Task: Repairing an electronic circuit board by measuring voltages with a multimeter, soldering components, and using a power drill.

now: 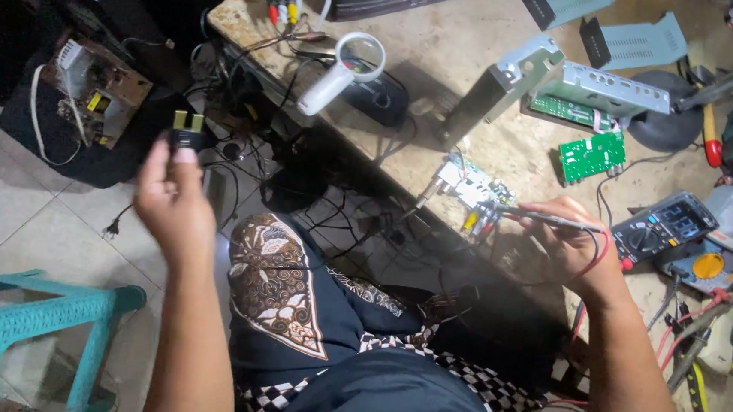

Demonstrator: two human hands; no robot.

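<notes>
Nearest me, below the camera, I see a lap in dark cloth with a brown patterned panel (275,281) and checked fabric. To the left on the tiled floor (14,207) stands a teal stool (23,315).

My left hand (173,205) is raised over the floor, clenched around a small black plug (187,133) — its two metal prongs point up past the fingertips. A thin cord with another plug lies on the floor just below that hand.

My right hand (570,246) rests at the worktop (446,48) edge, grasping a slim probe (542,217) whose tip touches a small circuit board (471,187) with coloured sockets. Red and black leads loop from the hand toward a multimeter (666,225) just to its right.

Further back on the worktop lie a green board (592,155), a bent metal chassis (564,82) and a white magnifier (341,71) leaning on a black device. Pliers and a red-handled screwdriver (712,135) sit at the right edge.

Far left, off the worktop, an open brown board (99,88) with wiring rests on a dark case — a tangle of cables hangs between it and the worktop.
</notes>
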